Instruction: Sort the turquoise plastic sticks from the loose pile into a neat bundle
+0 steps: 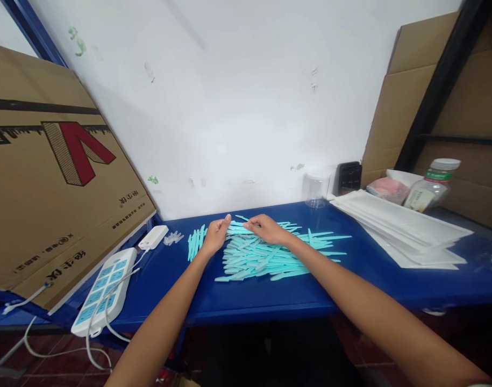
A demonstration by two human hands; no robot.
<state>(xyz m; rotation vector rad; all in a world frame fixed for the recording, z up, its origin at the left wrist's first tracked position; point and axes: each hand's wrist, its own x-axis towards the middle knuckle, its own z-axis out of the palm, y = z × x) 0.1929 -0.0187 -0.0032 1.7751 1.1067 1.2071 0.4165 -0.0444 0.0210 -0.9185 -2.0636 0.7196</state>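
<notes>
Centrally in frame, slim teal plastic sticks [265, 259] heap on the glossy blue desk [270, 301], left hand [216, 234] and right hand [268, 229] half-curled on their far edge, grip unclear; brown cardboard [36, 215] at left bears a red V

The head-worn camera looks forward and down at the near blue table [249, 301].
</notes>
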